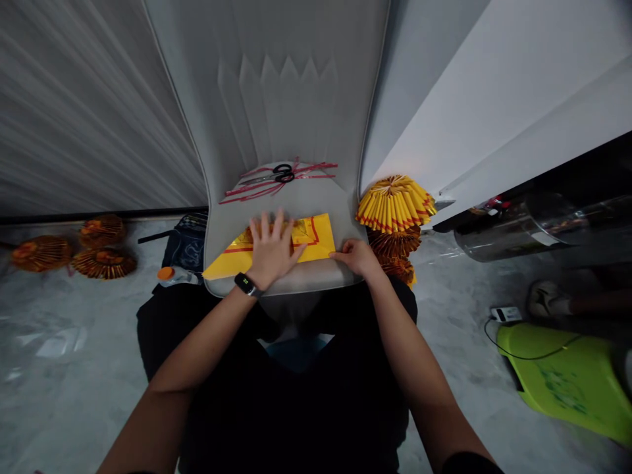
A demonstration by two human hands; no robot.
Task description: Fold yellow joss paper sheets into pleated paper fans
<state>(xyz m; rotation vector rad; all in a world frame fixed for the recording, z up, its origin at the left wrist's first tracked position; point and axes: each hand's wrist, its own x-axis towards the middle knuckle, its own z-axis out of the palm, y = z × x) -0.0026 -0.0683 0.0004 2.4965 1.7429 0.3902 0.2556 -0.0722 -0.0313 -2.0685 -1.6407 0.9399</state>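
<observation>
A sheet of yellow paper (pixel 316 238) with red printed lines lies on a grey padded chair seat (pixel 306 201), its corners folded at an angle. My left hand (pixel 273 249), with a black watch on its wrist, presses flat on the paper with fingers spread. My right hand (pixel 356 258) curls over the paper's lower right edge and holds it. Behind the paper lie black-handled scissors (pixel 282 173) and several loose red strips (pixel 279 185). Folded yellow and red paper fans (pixel 395 204) are stacked just right of the seat.
Several round orange paper fans (pixel 103 263) lie on the marble floor at left, near a dark bag (pixel 186 245) and an orange-capped bottle (pixel 172 276). At right stand a clear plastic cylinder (pixel 538 225), a green plastic board (pixel 563 382), and a person's foot (pixel 543 299).
</observation>
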